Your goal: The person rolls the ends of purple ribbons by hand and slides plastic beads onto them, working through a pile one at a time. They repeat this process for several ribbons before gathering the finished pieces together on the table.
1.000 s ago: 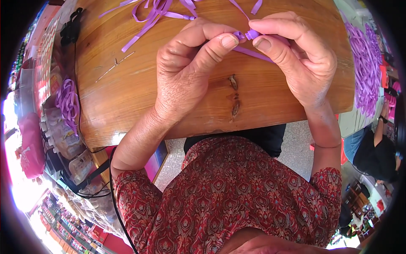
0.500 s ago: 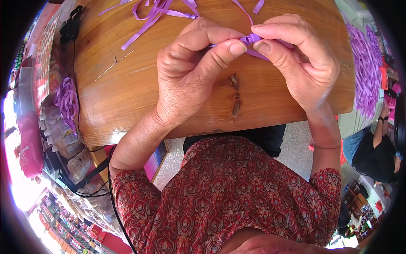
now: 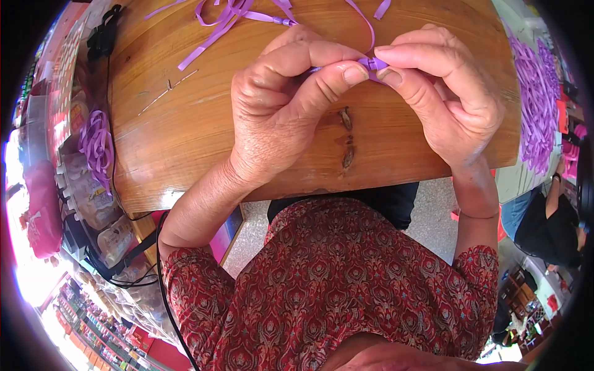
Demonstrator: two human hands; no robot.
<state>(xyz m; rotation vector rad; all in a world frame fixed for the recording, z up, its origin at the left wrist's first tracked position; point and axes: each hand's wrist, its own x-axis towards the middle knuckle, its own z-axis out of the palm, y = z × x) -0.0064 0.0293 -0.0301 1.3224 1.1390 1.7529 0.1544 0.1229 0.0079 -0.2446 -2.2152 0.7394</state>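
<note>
A narrow purple ribbon (image 3: 373, 63) is pinched between both my hands above the wooden table. My left hand (image 3: 278, 102) is closed, thumb against forefinger, at the ribbon's left side. From the other side my right hand (image 3: 448, 93) pinches the same ribbon between thumb and forefinger. A folded or knotted bit shows between the fingertips; its exact form is partly hidden. One strand loops up from there toward the far edge. Beyond my left hand lie more loose purple ribbons (image 3: 232, 21), one with a small purple bead-like piece (image 3: 281, 21).
A thin metal needle-like tool (image 3: 167, 91) lies on the table (image 3: 185, 148) at left. Bundled purple ribbon (image 3: 96, 148) hangs beside the left edge, near a black cable. A thick purple ribbon bunch (image 3: 537, 105) is at right. Another person (image 3: 550, 216) is at far right.
Both hands have shifted slightly to the right and nearer with the ribbon between them. The folded bit shows less between the fingertips now.
</note>
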